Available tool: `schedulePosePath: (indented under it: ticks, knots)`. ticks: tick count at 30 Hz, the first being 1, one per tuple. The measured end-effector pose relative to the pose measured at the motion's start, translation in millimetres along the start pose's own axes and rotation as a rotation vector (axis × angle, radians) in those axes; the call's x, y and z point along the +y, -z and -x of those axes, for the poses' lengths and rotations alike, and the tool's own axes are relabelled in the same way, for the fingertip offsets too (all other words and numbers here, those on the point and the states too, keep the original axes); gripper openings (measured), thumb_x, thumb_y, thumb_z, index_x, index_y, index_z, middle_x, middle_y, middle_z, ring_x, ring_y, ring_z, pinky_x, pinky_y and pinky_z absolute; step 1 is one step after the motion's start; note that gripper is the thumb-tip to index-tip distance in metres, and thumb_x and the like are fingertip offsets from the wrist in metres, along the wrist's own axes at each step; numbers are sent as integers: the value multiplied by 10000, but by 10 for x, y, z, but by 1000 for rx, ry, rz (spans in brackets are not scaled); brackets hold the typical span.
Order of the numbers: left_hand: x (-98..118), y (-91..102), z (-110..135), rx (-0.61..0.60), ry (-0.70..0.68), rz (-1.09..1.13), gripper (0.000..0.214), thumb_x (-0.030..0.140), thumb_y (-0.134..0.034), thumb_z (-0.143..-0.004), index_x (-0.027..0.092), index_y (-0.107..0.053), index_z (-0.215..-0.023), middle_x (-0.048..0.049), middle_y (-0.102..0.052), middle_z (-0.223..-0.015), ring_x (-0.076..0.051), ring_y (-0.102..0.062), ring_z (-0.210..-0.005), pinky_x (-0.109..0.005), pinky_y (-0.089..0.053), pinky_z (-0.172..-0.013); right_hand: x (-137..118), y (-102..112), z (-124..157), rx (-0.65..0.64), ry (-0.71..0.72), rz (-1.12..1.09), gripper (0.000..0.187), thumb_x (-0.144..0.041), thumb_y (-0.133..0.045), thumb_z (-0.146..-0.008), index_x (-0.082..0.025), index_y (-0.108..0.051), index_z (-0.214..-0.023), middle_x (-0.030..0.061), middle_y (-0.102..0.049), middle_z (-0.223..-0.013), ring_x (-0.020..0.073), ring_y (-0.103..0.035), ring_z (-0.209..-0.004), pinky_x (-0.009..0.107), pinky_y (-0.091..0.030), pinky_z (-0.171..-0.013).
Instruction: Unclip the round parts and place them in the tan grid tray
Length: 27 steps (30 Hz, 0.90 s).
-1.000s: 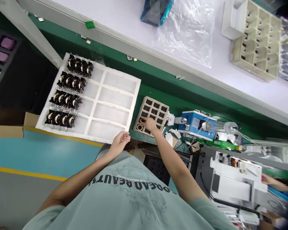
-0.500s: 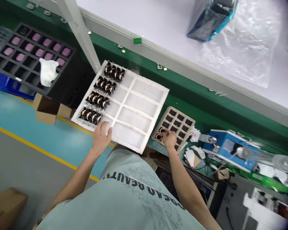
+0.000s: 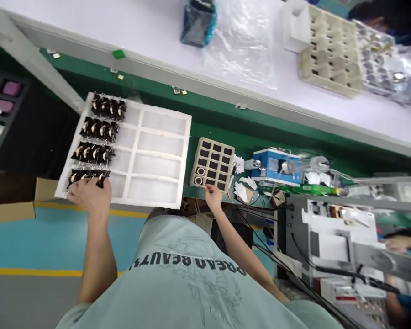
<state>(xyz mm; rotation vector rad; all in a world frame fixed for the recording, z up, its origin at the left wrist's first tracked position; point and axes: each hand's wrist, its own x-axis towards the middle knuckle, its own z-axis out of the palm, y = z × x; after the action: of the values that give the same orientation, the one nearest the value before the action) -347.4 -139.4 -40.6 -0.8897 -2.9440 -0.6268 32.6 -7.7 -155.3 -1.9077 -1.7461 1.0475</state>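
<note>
A white foam tray (image 3: pixel 157 157) lies on the green bench, its left column filled with several black wound components (image 3: pixel 94 153). My left hand (image 3: pixel 87 194) rests on the nearest row of those components at the tray's front left corner, fingers curled over them. A small beige grid tray (image 3: pixel 213 163) sits right of the foam tray, with two ring-shaped parts in its front left cells. My right hand (image 3: pixel 213 194) hovers just in front of that grid tray, fingers drawn together; whether it holds anything is hidden.
A blue device (image 3: pixel 272 165) with a clear tube stands right of the grid tray, paper scraps beside it. White machines (image 3: pixel 332 237) and cables fill the right. A black tray (image 3: pixel 2 91) with purple parts is at left. On the white conveyor lie a plastic bag (image 3: pixel 241 43) and a beige divider tray (image 3: pixel 329 50).
My left hand moved left along the foam tray's front edge onto the nearest row of black components. My right hand drew back from the grid tray's cells to just in front of it.
</note>
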Motion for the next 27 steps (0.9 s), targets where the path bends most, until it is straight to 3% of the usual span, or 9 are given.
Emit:
schedulePosePath:
  ticks: [2, 3, 6, 8, 10, 15, 19, 25, 27]
  knots:
    - [341, -28, 189, -82, -11, 268, 239, 386, -687, -748, 155, -700, -807, -187, -688, -1032, -392, -531, -1144, -566, -368, -997, -70, 0, 263, -61, -5, -185, 467, -477, -551, -850, -138, -654, -1155, 134, -693, -1025, 233, -636, -851, 386, -522, -852]
    - [566, -63, 346, -198, -6, 446, 251, 403, -710, -726, 163, -700, -798, -156, -702, -994, -354, -574, -1085, -519, -402, -986, -122, 0, 384, -116, -7, -302, 515, -524, -557, -856, -154, -624, -1208, 125, -690, -1036, 225, -638, -859, 369, -531, -824]
    - [1299, -194, 971, -769, 166, 966, 346, 476, -759, -670, 163, -716, -811, -96, -727, -869, -271, -649, -881, -410, -492, -862, -278, 53, 645, -320, -28, -674, 609, -671, -447, -907, -195, -559, -1270, 115, -677, -1081, 208, -650, -878, 329, -546, -744]
    - [1676, -247, 1369, -1151, 285, 1110, 397, 492, -806, -630, 148, -712, -803, -90, -727, -808, -245, -661, -770, -385, -518, -781, -331, 163, 731, -358, -66, -822, 620, -736, -400, -902, -206, -576, -1170, 93, -680, -995, 200, -648, -810, 320, -547, -681]
    - [1898, -258, 1633, -1347, 334, 1141, 416, 482, -844, -607, 139, -695, -790, -88, -726, -771, -226, -662, -703, -365, -529, -725, -329, 334, 774, -295, -120, -866, 594, -767, -448, -868, -212, -566, -1041, 50, -659, -837, 181, -620, -678, 303, -525, -593]
    - [2140, -255, 1783, -1326, 222, 1179, 435, 388, -879, -621, 156, -672, -926, -74, -748, -906, -195, -693, -792, -313, -547, -754, -251, 829, 869, -195, -90, -864, 563, -774, -397, -885, -221, -490, -939, -14, -604, -668, 129, -531, -475, 246, -396, -437]
    - [2359, -284, 1885, -1407, 130, 1091, 446, 304, -882, -599, 160, -665, -961, -65, -737, -961, -184, -689, -744, -323, -560, -717, -205, 1103, 940, -192, 28, -730, 456, -672, -443, -924, -218, -479, -912, -32, -589, -649, 121, -522, -475, 249, -403, -470]
    - [2536, -346, 2076, -1191, 87, 1080, 513, 223, -935, -443, 143, -676, -879, -32, -722, -865, -166, -670, -757, -292, -548, -737, -58, 1233, 994, -215, 167, -655, 361, -455, -680, -830, -183, -534, -1017, 26, -676, -890, 164, -638, -771, 276, -503, -676]
    - [2536, -386, 2105, -1161, 137, 1080, 502, 220, -937, -432, 145, -671, -850, -25, -720, -831, -166, -672, -741, -305, -549, -749, -10, 1223, 1016, -284, 162, -711, 349, -408, -697, -807, -170, -539, -1009, 30, -684, -874, 154, -640, -721, 263, -505, -640]
